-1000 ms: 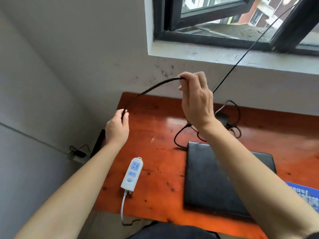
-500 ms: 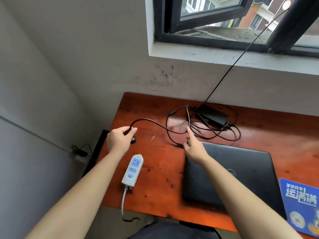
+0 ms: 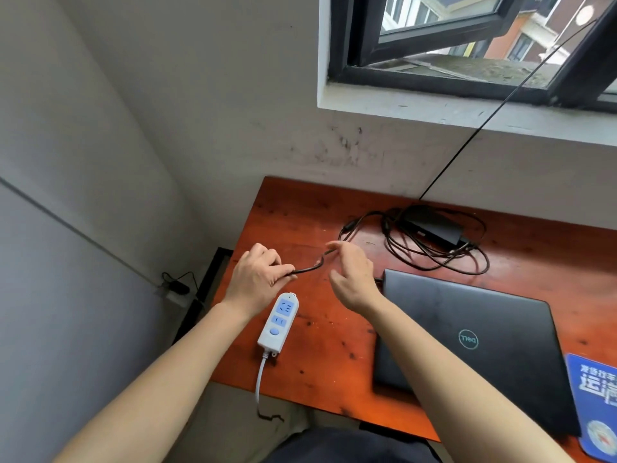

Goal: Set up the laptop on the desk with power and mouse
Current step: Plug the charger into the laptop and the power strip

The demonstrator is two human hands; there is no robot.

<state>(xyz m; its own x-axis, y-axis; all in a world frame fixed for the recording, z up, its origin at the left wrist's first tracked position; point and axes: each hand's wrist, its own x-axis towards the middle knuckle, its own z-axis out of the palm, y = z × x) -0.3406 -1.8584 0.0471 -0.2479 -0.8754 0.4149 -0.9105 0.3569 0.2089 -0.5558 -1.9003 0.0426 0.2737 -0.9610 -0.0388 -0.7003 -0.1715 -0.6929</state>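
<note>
Laptop (image 3: 467,329) lies closed on the worktop (image 3: 334,362), right of centre, with the adapter (image 3: 434,227) behind it near the wall. I see the left hand (image 3: 257,279) gripping one end of the cord (image 3: 309,269) just above the power strip (image 3: 278,325). The right hand (image 3: 350,275) meets that cord with loosely curled fingers, and I cannot tell whether it pinches.

Open black-framed window (image 3: 434,84), blue printed pad (image 3: 594,396) (white lettering) at right

Power strip (image 3: 278,321) left of laptop (image 3: 474,332); adapter (image 3: 434,228) behind, on desk (image 3: 334,345).
</note>
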